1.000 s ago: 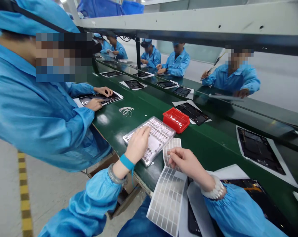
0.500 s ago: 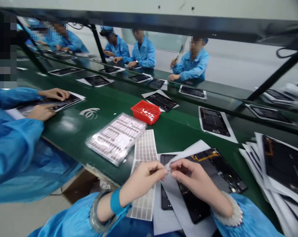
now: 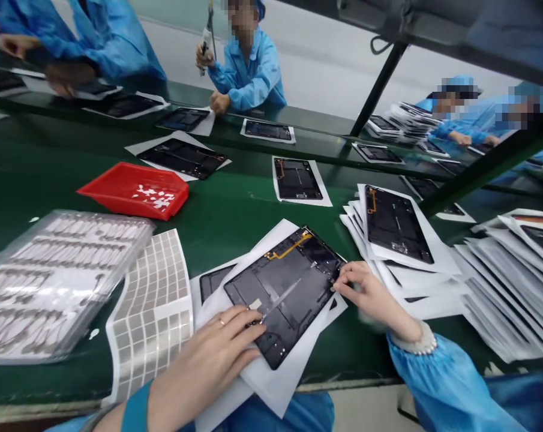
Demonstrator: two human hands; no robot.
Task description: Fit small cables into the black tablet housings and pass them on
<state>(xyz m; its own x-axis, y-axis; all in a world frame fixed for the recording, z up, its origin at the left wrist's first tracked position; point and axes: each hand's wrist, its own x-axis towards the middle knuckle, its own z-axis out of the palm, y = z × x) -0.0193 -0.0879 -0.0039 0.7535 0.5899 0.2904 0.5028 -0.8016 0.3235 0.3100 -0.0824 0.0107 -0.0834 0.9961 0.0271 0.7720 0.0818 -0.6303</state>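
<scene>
A dark tablet back cover [image 3: 293, 300] with an orange flex cable [image 3: 291, 246] lies on white paper [image 3: 280, 390], with another dark cover [image 3: 212, 282] partly under it. Fingers stretched out, my left hand [image 3: 208, 360] rests open on the cover's left edge, beside a small pale tab. At the opposite edge, my right hand [image 3: 365, 291] has thumb and fingertips pinched together; anything between them is too small to make out. Left of the covers lies a curved sheet of grey square stickers [image 3: 152, 318]. A clear plastic tray [image 3: 68, 282] holds rows of small parts with thin wires.
A red bin [image 3: 127, 186] with white bits stands behind the tray. Stacks of covers and paper [image 3: 401, 234] rise at the right, with another stack [image 3: 514, 294] beyond. More covers [image 3: 298, 180] lie along the green bench. Co-workers in blue sit across; one person's hand [image 3: 205, 57] holds a tool.
The view has swung right and closer. My hands, formerly together above the cover, are now apart: the left lies on its left edge, the right pinches at its right edge.
</scene>
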